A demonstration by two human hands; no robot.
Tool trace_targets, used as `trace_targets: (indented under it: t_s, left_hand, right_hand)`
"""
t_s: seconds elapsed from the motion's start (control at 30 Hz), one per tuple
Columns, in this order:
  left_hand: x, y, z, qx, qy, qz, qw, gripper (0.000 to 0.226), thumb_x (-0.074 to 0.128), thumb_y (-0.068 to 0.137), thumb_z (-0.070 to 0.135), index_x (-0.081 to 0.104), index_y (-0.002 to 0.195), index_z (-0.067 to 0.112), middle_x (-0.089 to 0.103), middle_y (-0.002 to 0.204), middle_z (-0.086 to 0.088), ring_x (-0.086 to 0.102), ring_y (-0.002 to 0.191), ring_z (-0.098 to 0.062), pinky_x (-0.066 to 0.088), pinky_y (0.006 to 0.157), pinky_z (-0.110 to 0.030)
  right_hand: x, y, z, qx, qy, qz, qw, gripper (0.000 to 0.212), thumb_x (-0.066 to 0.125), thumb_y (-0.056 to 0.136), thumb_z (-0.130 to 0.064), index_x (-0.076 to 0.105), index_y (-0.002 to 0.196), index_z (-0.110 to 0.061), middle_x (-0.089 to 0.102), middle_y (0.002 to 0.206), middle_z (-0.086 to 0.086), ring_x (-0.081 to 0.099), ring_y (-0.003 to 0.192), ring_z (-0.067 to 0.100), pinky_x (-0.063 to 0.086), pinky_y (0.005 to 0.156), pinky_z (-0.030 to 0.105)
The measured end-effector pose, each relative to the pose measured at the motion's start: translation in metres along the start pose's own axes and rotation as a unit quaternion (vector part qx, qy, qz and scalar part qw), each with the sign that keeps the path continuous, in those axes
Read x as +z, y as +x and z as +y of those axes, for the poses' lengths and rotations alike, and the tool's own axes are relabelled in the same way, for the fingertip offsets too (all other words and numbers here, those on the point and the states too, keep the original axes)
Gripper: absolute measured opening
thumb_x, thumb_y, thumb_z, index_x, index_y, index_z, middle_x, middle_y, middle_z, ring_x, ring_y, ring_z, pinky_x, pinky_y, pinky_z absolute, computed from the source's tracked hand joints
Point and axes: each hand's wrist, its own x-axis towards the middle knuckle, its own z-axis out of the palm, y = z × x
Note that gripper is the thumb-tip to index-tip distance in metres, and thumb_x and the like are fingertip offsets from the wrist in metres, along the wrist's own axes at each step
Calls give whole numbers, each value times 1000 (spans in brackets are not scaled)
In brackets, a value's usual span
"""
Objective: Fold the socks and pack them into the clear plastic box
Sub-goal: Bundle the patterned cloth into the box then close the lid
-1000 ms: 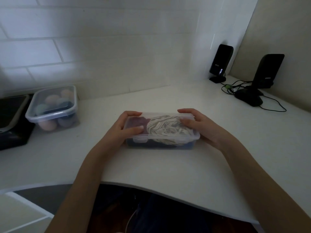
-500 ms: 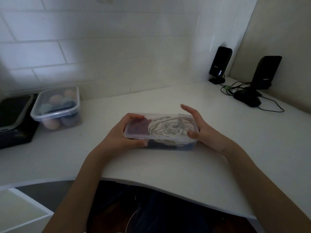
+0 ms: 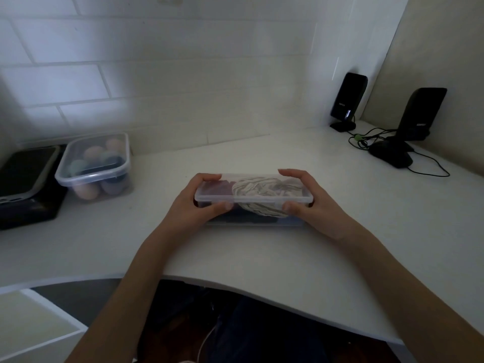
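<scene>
A clear plastic box (image 3: 253,199) with its lid on stands at the middle of the white desk. Through the plastic I see a rolled white sock with dark stripes (image 3: 255,191) and a dark reddish sock (image 3: 218,186) to its left. My left hand (image 3: 195,203) grips the box's left end, fingers over the far edge and thumb on the near rim. My right hand (image 3: 311,200) holds the right end the same way.
A second lidded clear box (image 3: 94,166) with pastel rolled items sits at the back left, beside a black device (image 3: 25,184). Two black speakers (image 3: 347,100) (image 3: 421,113) and a mouse (image 3: 391,154) with cables stand at the back right. The desk's curved front edge (image 3: 235,281) lies near me.
Both hands shifted from pressing on the lid to gripping the box's two ends, thumbs now on the near rim. The box looks slightly raised or tilted toward me.
</scene>
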Motion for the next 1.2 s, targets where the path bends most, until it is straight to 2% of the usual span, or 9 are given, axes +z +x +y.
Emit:
trace_targets:
  t_s: [0.1, 0.23, 0.37, 0.53, 0.63, 0.73, 0.87, 1.13, 1.2]
  left_hand:
    - [-1, 1, -5, 12, 47, 18, 999, 62, 81, 63, 36, 55, 119, 31, 59, 117, 18, 57, 106, 3, 45, 86, -10]
    - [-2, 3, -8, 35, 86, 73, 993, 52, 81, 68, 24, 59, 115, 27, 55, 125, 12, 52, 122, -15, 41, 102, -26]
    - [-1, 10, -13, 94, 250, 112, 957, 40, 71, 78, 32, 63, 117, 26, 21, 155, -10, 6, 146, -25, 11, 115, -37]
    - [-7, 31, -18, 248, 475, 131, 834, 41, 45, 78, 0, 68, 110, 12, 65, 123, -9, 49, 127, -33, 15, 111, -48]
    - [-18, 44, -24, 209, 536, 111, 810, 50, 49, 74, -1, 60, 121, 10, 62, 126, -11, 49, 127, -32, 15, 111, -46]
    - [-32, 54, -38, 118, 552, 73, 822, 65, 63, 79, 15, 40, 140, 10, 43, 145, -16, 34, 138, -34, 11, 115, -46]
    - [-53, 72, -52, 69, 575, 66, 812, 67, 35, 85, 43, 34, 142, 9, 38, 147, -19, 32, 138, -36, 14, 114, -50]
    - [-71, 96, -70, 64, 582, 97, 805, 78, 26, 81, 54, 20, 147, 13, 26, 153, -17, 18, 144, -32, -7, 114, -44]
    - [-70, 97, -71, 66, 584, 106, 802, 78, 28, 81, 53, 17, 148, 13, 24, 154, -17, 17, 144, -33, -8, 114, -45]
  right_hand:
    - [2, 2, 1, -4, -17, 10, 1000, 54, 73, 80, -18, 51, 128, -27, 58, 125, -7, 57, 110, -2, 47, 91, 14]
    - [11, 13, 7, 4, -38, 27, 999, 37, 69, 83, -23, 60, 119, -31, 60, 123, -10, 57, 108, -5, 46, 92, 15]
    - [31, 32, 10, 5, -40, 103, 994, 28, 63, 88, -21, 67, 110, -37, 66, 118, -8, 57, 89, -5, 42, 84, 15]
    - [64, 73, 9, -2, -66, 104, 992, 34, 56, 91, -15, 65, 117, -34, 63, 127, -3, 55, 119, 12, 36, 97, 4]
    - [89, 104, 10, -21, -65, 83, 994, 38, 51, 92, -9, 64, 120, -31, 62, 129, 2, 40, 136, 25, 33, 113, 33]
    - [114, 135, 10, -26, -63, 80, 994, 39, 47, 93, -7, 63, 123, -26, 58, 134, 6, 23, 144, 24, 17, 109, 11]
    - [141, 173, 13, -46, -63, 99, 992, 43, 44, 91, -2, 63, 124, -23, 58, 134, 10, 28, 142, 30, 5, 95, -9]
    - [159, 211, 18, -70, -66, 100, 990, 43, 42, 92, 1, 63, 123, -21, 59, 133, 6, 32, 140, 31, 11, 102, -3]
    - [156, 214, 18, -83, -67, 97, 989, 43, 43, 92, 1, 63, 123, -21, 61, 130, 6, 42, 135, 28, 22, 115, 17]
